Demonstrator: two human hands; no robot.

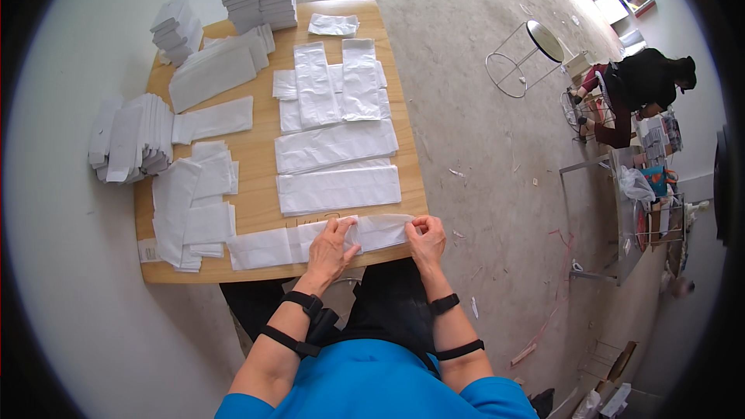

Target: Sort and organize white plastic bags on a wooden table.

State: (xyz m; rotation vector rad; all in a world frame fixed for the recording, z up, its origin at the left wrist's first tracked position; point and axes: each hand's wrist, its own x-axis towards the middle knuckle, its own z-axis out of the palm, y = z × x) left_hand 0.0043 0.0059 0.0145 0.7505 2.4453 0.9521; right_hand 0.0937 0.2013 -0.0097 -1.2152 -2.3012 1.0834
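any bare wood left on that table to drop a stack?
Bare strips of table: the lane between the left piles and the centre sheets; the far-right corner by the small bag. Crowded at the left edge and the near edge, where both hands work.

At the near edge of a light wooden table point(403, 186), the left hand point(332, 247) presses flat on a white, flat plastic-looking bag point(380, 231), while the right hand point(426, 237) pinches its right end. Similar white bags point(338, 188) lie in rows beyond; folded white stacks point(132, 140) sit at the table's left
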